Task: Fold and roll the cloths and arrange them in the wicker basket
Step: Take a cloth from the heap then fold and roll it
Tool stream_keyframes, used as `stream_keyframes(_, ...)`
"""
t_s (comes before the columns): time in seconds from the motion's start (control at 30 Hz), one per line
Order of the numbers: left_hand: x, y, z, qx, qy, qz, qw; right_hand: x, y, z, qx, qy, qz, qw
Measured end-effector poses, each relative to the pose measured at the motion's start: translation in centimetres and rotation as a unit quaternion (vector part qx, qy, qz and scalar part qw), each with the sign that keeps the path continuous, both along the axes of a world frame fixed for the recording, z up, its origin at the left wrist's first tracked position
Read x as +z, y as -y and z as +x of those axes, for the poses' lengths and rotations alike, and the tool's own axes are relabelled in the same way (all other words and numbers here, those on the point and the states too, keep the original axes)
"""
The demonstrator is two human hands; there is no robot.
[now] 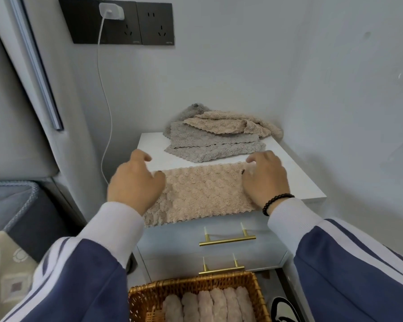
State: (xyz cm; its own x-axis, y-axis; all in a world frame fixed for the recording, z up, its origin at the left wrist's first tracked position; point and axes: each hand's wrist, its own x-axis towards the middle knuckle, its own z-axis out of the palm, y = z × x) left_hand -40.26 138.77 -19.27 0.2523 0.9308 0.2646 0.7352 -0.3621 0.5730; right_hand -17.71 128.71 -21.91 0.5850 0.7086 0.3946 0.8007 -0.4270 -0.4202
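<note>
A beige textured cloth [200, 194] lies flat on the front of the white nightstand top [296, 173], its near edge hanging over the front. My left hand [135, 180] rests on the cloth's left end and my right hand [265, 180] on its right end, fingers loosely bent over the far corners. Behind lies a pile of grey cloths [209, 145] with another beige cloth [233, 125] on top. The wicker basket [256, 287] stands on the floor below, holding several pinkish rolled cloths [209, 305] side by side.
The nightstand has two drawers with gold handles [227, 240]. It stands in a wall corner. A white charger and cable [102, 89] hang from a dark socket panel [116, 22]. A bed edge [14, 205] lies to the left, a shoe [284, 310] by the basket.
</note>
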Motion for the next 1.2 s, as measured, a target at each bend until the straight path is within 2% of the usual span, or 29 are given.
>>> stream_keyframes(0.1, -1.8, 0.7, 2.6, -0.094, -0.019, 0.014, 0.995, -0.7, -2.0, -2.1, 0.132, 0.046, 0.036, 0.990)
stream_keyframes(0.17, -3.3, 0.7, 3.9, -0.140, -0.074, 0.030, 0.987, -1.2, -3.1, -3.3, 0.204, 0.044, 0.038, 0.977)
stream_keyframes(0.33, -5.5, -0.5, 4.8, -0.162, -0.153, 0.024, 0.975, -2.2, -4.8, -5.3, 0.276, 0.033, -0.076, 0.958)
stream_keyframes(0.47, -6.3, -1.0, 4.9, -0.154, -0.235, 0.001, 0.960, -3.0, -5.4, -4.6, 0.247, 0.071, -0.219, 0.941)
stream_keyframes(0.7, -5.9, -2.6, 2.3, -0.099, -0.268, -0.069, 0.956, -2.4, -4.2, -1.4, 0.150, 0.029, -0.295, 0.943)
stream_keyframes(0.87, -6.3, -3.2, 1.4, -0.072, -0.218, -0.050, 0.972, -2.7, -4.0, 1.0, 0.077, -0.012, -0.260, 0.962)
stream_keyframes(1.0, -5.7, -3.3, 1.0, -0.038, -0.137, -0.020, 0.990, -2.5, -4.0, 0.9, 0.052, -0.038, -0.149, 0.987)
stream_keyframes(1.1, -4.7, -3.3, 0.9, -0.010, -0.100, -0.056, 0.993, -1.6, -3.7, 1.4, 0.052, -0.085, -0.132, 0.986)
stream_keyframes(1.2, -4.3, -3.6, 0.4, 0.006, -0.093, -0.099, 0.991, -0.7, -2.5, 2.5, 0.044, -0.169, -0.066, 0.982)
